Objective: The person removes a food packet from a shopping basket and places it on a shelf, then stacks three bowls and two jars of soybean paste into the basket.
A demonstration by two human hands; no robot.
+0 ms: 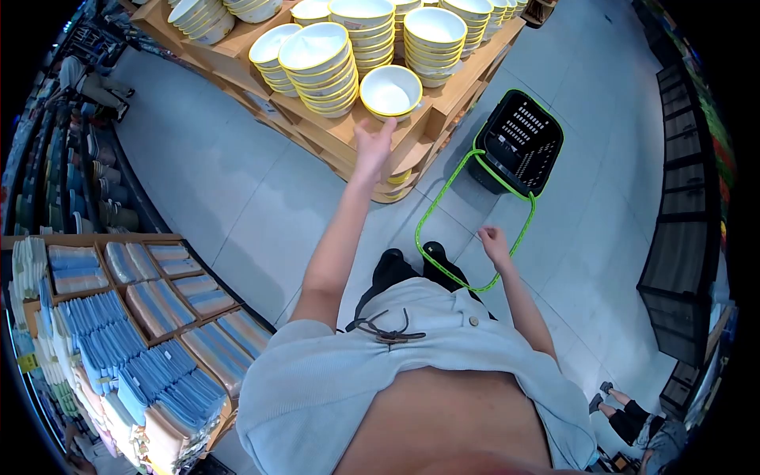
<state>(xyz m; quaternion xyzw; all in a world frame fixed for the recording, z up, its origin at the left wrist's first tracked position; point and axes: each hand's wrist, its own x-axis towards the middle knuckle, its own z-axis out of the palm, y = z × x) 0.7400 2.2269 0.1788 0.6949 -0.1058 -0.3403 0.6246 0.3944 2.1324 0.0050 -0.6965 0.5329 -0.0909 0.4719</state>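
Observation:
My left hand (375, 146) reaches to the corner of a wooden display table (412, 142). Its thumb points at the near side of a white bowl (391, 91) with a yellow rim and appears to touch it; the thumb and fingers are apart. The other fingertips are partly hidden. Stacks of matching bowls (315, 55) stand around this bowl. Lower on the right, my right hand (492, 241) hangs with curled fingers and nothing visible in them. Its wrist crosses the bright green loop handle (438, 202) of a black shopping basket (518, 146), which rests on the floor.
At the lower left stands a shelf of folded blue and striped towels (150, 309). Dark racks (669, 214) line the right side. One person (91, 87) is at the upper left, another (641, 423) at the lower right. Pale floor tiles (253, 182) lie between the displays.

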